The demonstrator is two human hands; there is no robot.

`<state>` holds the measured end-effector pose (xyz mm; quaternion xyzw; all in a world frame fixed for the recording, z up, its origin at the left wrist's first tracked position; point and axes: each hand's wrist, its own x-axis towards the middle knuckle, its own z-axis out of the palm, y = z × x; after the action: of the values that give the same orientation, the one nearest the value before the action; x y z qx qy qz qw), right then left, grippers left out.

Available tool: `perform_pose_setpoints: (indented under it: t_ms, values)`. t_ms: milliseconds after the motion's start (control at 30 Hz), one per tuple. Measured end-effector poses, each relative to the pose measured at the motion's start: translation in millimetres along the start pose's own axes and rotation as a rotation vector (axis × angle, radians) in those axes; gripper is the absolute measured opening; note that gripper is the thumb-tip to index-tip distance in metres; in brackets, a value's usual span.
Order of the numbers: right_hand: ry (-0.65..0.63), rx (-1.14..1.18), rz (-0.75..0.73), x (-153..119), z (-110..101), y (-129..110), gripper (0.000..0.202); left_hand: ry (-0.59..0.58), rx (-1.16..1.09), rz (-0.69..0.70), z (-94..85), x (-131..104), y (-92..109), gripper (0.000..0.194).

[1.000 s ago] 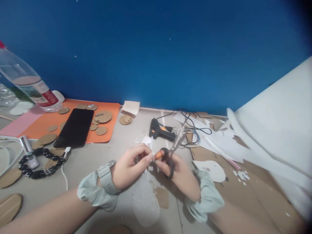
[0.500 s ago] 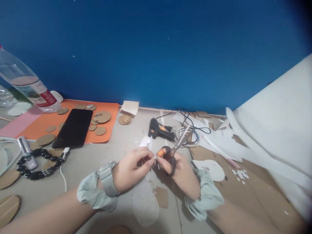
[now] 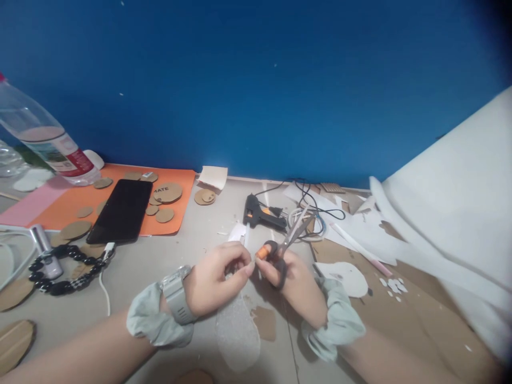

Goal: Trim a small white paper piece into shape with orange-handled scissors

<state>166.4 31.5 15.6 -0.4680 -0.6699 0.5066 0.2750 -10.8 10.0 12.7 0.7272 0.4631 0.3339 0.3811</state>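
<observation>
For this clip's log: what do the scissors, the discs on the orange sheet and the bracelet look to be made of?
Scissors: shiny metal blades, likely steel; black handles, probably plastic.
Disc marked "MATE" and its neighbours: matte brown cardboard, going by colour and print.
Bracelet: glossy black beads with bright highlights; glass, stone or plastic, unclear.

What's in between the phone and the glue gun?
In the head view, cardboard circles lie between the phone and the glue gun: some on orange paper, two overlapping on the grey table.
</observation>
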Motion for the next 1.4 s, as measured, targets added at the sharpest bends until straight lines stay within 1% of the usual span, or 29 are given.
perform_pose_setpoints:
  t_ms: [100,267,467,633,867,1033,1267,1400]
  values:
    - [-0.01,-0.037,0.015,0.1,1.8,0.8,0.015,0.02,0.026,0.0,0.0,0.3,-0.4,0.012]
    - [-0.005,-0.002,0.039,-1.9,5.1,3.8,0.013,-0.019,0.059,-0.015,1.1,0.7,-0.9,0.016]
    - [0.026,0.031,0.032,-1.9,3.6,1.8,0.015,-0.04,-0.023,-0.042,0.5,1.9,-1.9,0.017]
    - [0.022,0.053,0.028,-2.3,3.6,2.8,0.018,-0.025,-0.074,-0.056,-0.5,3.2,-4.0,0.021]
    - [-0.013,0.055,0.069,-2.8,2.3,1.1,0.017,-0.029,-0.113,-0.012,-0.9,1.6,-4.6,0.022]
    - [0.002,0.084,0.062,-3.3,4.2,0.4,0.014,-0.009,-0.075,-0.017,-1.6,1.9,-3.1,0.026]
    - [0.01,-0.053,0.03,0.2,3.5,1.2,0.014,0.024,-0.027,-0.07,0.4,3.8,-2.4,0.02]
    - [0.005,-0.002,0.038,-0.7,3.6,-1.2,0.015,0.021,-0.05,-0.058,-0.4,2.6,-2.5,0.022]
